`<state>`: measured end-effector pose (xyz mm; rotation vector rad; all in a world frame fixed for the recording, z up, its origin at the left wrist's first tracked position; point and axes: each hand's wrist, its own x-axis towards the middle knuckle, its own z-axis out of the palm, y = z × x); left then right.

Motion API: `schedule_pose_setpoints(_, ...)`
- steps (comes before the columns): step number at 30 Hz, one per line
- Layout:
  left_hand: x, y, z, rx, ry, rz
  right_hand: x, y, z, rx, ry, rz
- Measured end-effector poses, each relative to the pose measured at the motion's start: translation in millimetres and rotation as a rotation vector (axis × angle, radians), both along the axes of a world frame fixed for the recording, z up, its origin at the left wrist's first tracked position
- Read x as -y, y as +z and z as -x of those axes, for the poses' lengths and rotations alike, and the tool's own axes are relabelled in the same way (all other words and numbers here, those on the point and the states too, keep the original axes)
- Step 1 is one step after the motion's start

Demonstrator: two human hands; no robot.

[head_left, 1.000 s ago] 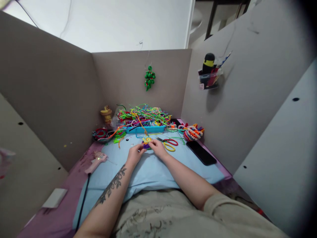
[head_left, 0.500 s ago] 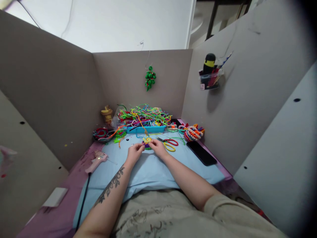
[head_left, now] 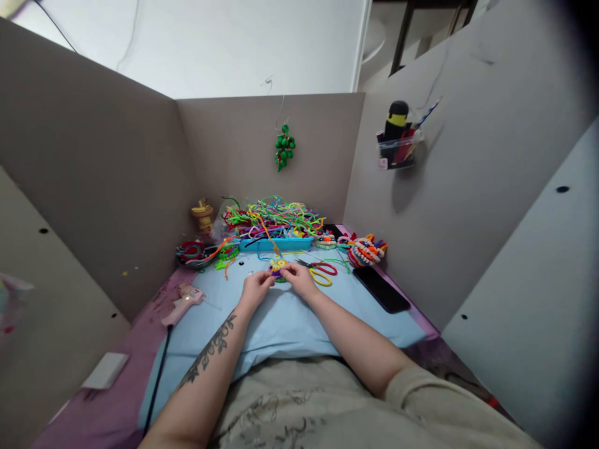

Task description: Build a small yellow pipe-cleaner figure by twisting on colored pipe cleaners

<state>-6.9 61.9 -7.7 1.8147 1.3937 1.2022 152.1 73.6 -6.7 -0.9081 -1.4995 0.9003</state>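
Between my two hands is a small pipe-cleaner piece (head_left: pixel 277 264), yellow on top with purple and green below. My left hand (head_left: pixel 255 290) pinches its left side with closed fingers. Closed on its right side is my right hand (head_left: pixel 299 279), its fingertips covering part of the piece. Scissors (head_left: pixel 322 271) with a red and a yellow handle lie just right of my right hand. Behind the piece stands a blue tray (head_left: pixel 276 244) heaped with colourful pipe cleaners (head_left: pixel 276 215).
A pink glue gun (head_left: pixel 185 305) with a black cord lies at left, near a white box (head_left: pixel 105 370). At right lies a black phone (head_left: pixel 381 289), with a striped pipe-cleaner figure (head_left: pixel 367 251) behind it. Grey panels (head_left: pixel 234 137) enclose the table.
Both hands stay almost in place on the piece. The fingers have shifted slightly, and a little more purple shows between them.
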Motion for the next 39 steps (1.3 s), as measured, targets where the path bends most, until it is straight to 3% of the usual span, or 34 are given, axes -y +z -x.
schedule_pose_setpoints(7,-1.5,-2.9,0.2,-0.042,-0.073,-0.035,-0.5,-1.4,1.1,0.007,0.0,-0.009)
schedule_pose_setpoints(11,-1.7,-2.7,0.8,-0.12,-0.025,-0.073,0.7,-0.8,1.9,0.007,0.01,-0.006)
schedule_pose_setpoints(20,-1.3,-2.1,2.3,-0.082,0.019,-0.108,4.7,3.0,1.1,0.039,0.025,-0.002)
schedule_pose_setpoints(33,0.4,-4.3,2.7,-0.149,-0.021,-0.106,2.0,-1.4,-2.1,0.199,-0.017,-0.107)
schedule_pose_setpoints(39,0.8,-2.2,3.2,-0.127,-0.051,-0.053,-0.5,-8.1,1.1,0.125,0.029,-0.191)
